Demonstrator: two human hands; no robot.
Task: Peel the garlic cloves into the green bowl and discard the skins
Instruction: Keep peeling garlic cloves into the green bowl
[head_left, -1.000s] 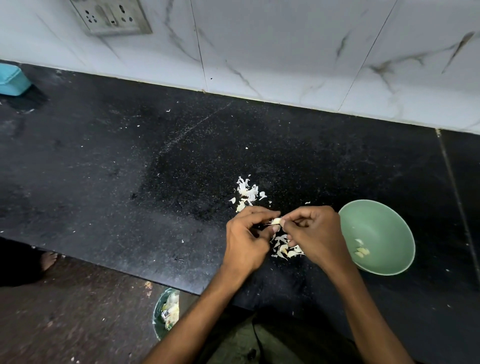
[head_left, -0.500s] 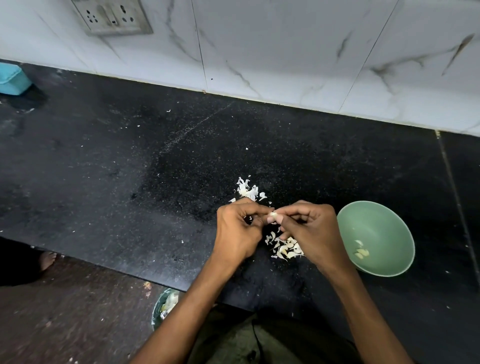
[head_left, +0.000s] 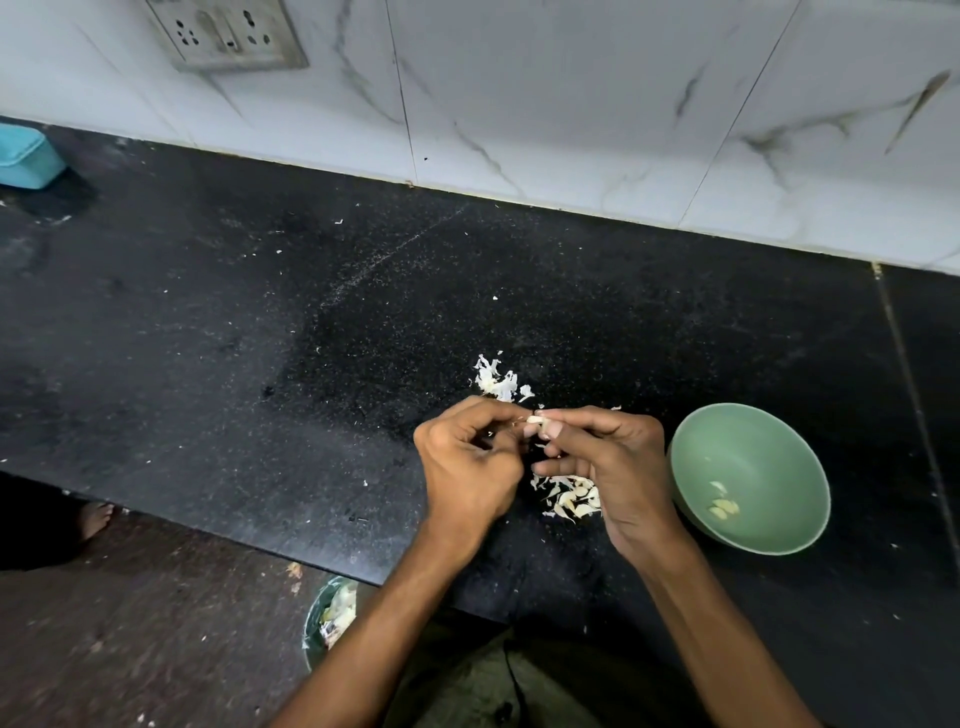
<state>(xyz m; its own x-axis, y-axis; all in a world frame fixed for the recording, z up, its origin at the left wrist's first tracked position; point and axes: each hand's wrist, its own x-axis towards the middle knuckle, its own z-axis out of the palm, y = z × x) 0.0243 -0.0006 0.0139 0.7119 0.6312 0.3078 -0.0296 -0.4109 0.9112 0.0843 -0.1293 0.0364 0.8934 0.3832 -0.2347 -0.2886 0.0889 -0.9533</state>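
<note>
Where the black counter meets the marble wall, the green bowl sits right of both hands, holding peeled cloves. Left hand and right hand together pinch one garlic clove, seemingly half-skinned, above loose skins.
</note>
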